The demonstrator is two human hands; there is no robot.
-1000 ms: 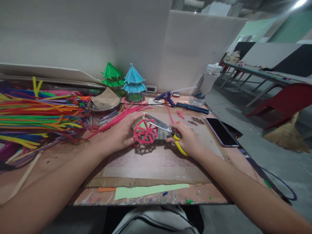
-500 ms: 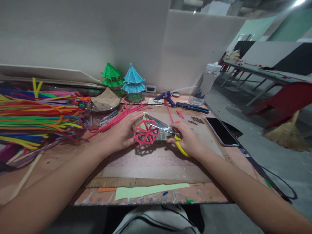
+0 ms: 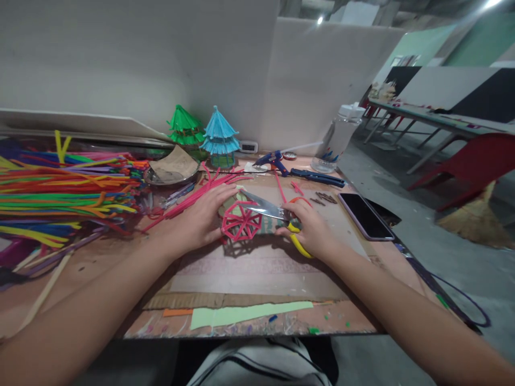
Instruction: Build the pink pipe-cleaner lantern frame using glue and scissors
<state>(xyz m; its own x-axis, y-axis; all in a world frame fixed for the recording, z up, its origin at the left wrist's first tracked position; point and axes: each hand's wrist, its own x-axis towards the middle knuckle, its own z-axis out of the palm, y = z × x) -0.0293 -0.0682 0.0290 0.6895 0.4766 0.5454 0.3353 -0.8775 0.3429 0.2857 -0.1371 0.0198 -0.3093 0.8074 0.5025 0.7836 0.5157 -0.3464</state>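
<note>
My left hand point(image 3: 207, 217) is closed at the left edge of a pink eight-sided frame point(image 3: 241, 221) with spokes, like a small wheel. A pale green piece point(image 3: 230, 205), perhaps paper, lies behind the frame under my fingers. My right hand point(image 3: 308, 228) grips a pair of scissors point(image 3: 267, 206) with yellow and orange handles. Their blades point left across the top of the frame and stand slightly apart. Whether the tips touch the green piece is hard to tell. Everything is held just above a translucent sheet point(image 3: 257, 279) on the table.
Bundles of coloured pipe cleaners point(image 3: 68, 187) lie at left, beside a bowl point(image 3: 173, 174). Green point(image 3: 185, 126) and blue point(image 3: 219, 134) model pavilions stand behind. A glue gun point(image 3: 271, 158), bottle point(image 3: 338, 139), blue-handled tool point(image 3: 317, 177) and phone point(image 3: 366, 216) lie back and right.
The scissors' blades have parted a little, and more of the orange handle shows. The pink frame has shifted very slightly downward. My left hand has hardly moved.
</note>
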